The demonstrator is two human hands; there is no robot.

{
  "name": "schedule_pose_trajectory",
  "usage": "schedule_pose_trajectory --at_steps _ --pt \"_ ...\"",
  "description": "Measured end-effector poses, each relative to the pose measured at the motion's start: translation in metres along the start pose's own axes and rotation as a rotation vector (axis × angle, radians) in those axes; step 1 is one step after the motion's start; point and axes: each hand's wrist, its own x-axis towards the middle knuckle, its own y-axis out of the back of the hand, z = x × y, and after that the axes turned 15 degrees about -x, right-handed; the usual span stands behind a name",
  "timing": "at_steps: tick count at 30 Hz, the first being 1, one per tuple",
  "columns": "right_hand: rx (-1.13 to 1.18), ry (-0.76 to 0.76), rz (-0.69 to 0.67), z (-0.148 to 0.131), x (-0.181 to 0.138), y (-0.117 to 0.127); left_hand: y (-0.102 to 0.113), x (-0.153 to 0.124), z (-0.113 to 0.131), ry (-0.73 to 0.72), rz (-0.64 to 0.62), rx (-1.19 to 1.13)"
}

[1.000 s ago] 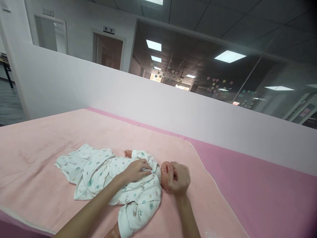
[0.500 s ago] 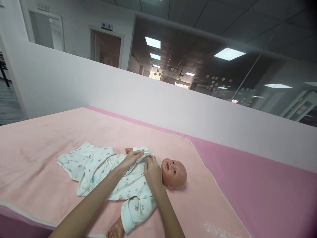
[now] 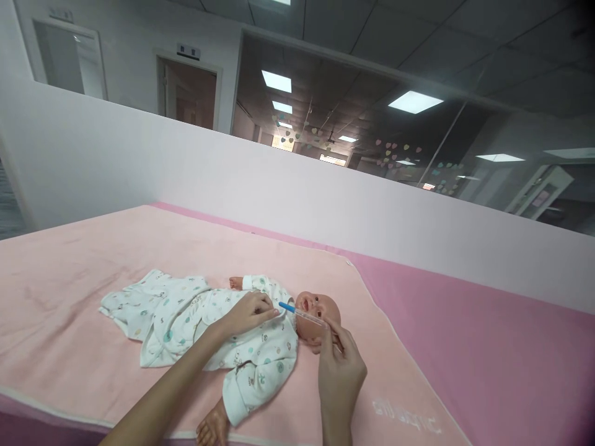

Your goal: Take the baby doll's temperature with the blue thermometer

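Note:
A baby doll (image 3: 320, 305) lies on its back on a pink padded sheet (image 3: 353, 396), its head toward the right. It wears a white printed baby outfit (image 3: 274, 353). Between the fingertips of my right hand (image 3: 341, 359), beside the doll's head, is a slim clear thermometer (image 3: 307, 316). Its blue end (image 3: 286, 306) points left over the doll's neck. My left hand (image 3: 253, 313) rests on the doll's chest, fingers curled and pinching the outfit near the neckline. The exact grip is partly hidden by the hand itself.
Behind the sheet rises a low white wall (image 3: 260, 186), with a window (image 3: 344, 105) above it. A darker pink surface (image 3: 455, 297) shows along the back and right. The doll's sleeved arm and hand (image 3: 214, 424) reach toward the near edge.
My right hand has left the neckline, moved right beside the doll's head, and now holds the thermometer. My left hand stays on the chest, its fingers more curled. The view has shifted slightly.

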Motion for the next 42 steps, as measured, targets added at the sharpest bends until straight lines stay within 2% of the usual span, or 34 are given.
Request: schedule_pose_trajectory --at_steps 2,4,8,12,19,24,32,42 --pt "0.108 -0.131 -0.041 -0.003 -0.005 0.015 -0.007 -0.008 0.014 -0.043 0.104 0.068" --pt "0.212 -0.21 -0.079 -0.008 -0.008 0.021 -0.014 -0.018 0.029 -0.066 0.234 -0.017" --pt "0.387 -0.268 -0.154 -0.019 -0.014 0.022 -0.025 -0.041 0.056 -0.068 0.392 -0.262" --pt "0.484 -0.273 -0.205 -0.028 -0.025 0.025 -0.027 -0.063 0.072 -0.081 0.504 -0.227" --pt "0.623 -0.293 -0.313 -0.034 -0.039 0.028 -0.026 -0.092 0.079 -0.073 0.566 -0.183" --pt "0.705 -0.314 -0.382 -0.038 -0.05 0.034 -0.03 -0.106 0.085 -0.1 0.586 -0.243" --pt "0.711 -0.278 -0.348 -0.046 -0.066 0.058 -0.047 -0.119 0.098 -0.099 0.597 -0.265" --pt "0.712 -0.343 -0.359 -0.029 -0.094 0.068 -0.064 -0.142 0.09 -0.069 0.593 -0.261"
